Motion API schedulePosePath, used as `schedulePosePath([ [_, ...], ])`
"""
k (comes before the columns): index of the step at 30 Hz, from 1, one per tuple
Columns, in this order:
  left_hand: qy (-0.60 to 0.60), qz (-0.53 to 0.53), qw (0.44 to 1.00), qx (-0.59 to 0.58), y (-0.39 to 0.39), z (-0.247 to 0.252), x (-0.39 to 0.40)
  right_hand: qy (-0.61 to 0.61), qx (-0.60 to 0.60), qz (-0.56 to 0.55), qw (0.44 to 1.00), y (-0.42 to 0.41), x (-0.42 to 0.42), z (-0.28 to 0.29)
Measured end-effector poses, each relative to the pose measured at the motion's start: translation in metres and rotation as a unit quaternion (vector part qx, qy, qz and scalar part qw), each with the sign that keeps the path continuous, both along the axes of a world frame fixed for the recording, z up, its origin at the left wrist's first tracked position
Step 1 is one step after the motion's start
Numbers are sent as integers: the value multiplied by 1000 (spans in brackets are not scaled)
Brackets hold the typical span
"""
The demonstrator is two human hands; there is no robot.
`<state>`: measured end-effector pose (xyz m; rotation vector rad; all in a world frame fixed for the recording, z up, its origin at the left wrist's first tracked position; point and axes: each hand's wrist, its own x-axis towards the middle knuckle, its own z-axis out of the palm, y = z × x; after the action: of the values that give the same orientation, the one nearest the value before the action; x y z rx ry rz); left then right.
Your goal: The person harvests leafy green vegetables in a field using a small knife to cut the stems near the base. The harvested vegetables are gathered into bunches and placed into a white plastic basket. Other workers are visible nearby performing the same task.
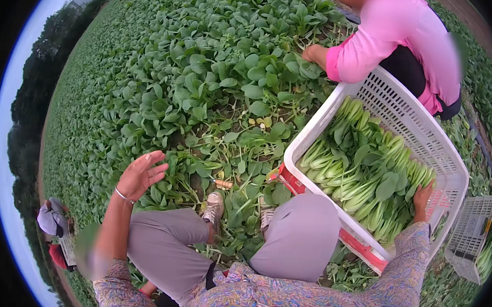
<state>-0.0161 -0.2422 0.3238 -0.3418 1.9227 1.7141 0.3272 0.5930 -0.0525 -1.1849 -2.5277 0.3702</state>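
My left hand (142,176) is raised over my left thigh, fingers apart and nothing in it, a metal bangle (124,196) at the wrist. Inside a white plastic crate (318,187), my right hand (423,199) touches the right end of the packed bok choy (363,165); leaves and stems partly hide its fingertips, so its grip is unclear. The bok choy lies in rows, pale stems outward and leaves toward the middle. On the cut ground ahead of my shoes lies a tool with a wooden handle (223,183); its other end is hard to make out.
Uncut bok choy (184,61) spreads ahead and left. A co-worker in a pink top (397,36) crouches behind the crate, one hand (313,54) among the plants. Red packaging (356,244) sits under the crate. Another filled crate (473,239) stands right; other people (53,222) are far left.
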Motion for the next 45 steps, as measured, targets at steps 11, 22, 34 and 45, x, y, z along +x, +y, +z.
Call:
schedulePosePath([
  [11, -14, 231, 969, -87, -201, -84, 154, 241, -175, 222, 928, -192, -190, 241],
  [22, -74, 73, 993, -61, -177, -144, 122, -298, -150, 748, 574, -632, -340, 279],
  [34, -54, -227, 958, -169, -150, -272, 83, -288, -154, 662, 675, -740, -330, 14],
  [45, 345, -325, 823, -312, -103, -297, -17, -493, -295, 551, 605, -709, -362, 83],
])
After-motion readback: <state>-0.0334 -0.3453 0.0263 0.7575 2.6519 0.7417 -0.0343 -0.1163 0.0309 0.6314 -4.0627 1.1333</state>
